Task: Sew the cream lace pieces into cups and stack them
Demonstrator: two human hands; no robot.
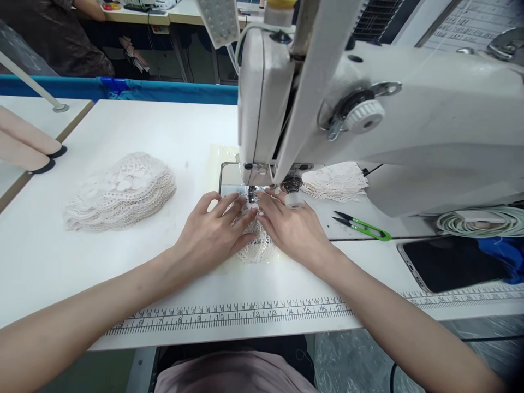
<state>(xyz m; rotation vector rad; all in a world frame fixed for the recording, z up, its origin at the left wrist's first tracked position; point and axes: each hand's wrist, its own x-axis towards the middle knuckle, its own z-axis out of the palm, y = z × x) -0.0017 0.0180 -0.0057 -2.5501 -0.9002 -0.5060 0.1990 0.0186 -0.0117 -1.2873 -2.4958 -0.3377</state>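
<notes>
You're seemingly guiding lace [257, 250] under the presser foot [251, 195]; left hand [213, 228] spread, right hand [293, 225] grip I cannot tell. Next likely calls for steady, flat feeding.

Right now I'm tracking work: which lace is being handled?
The middle lace, under left hand and right hand; left pile and right pile lie untouched.

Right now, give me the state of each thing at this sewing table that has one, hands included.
Left hand: open, resting on the lace piece
Right hand: open, resting there too
Lace piece: partly covered by both hands
Sewing machine: running or stopped, cannot tell
Left lace pile: stacked
Right lace pile: stacked
Green snips: blades apart
Phone: screen dark
Pale coil: looped
</notes>
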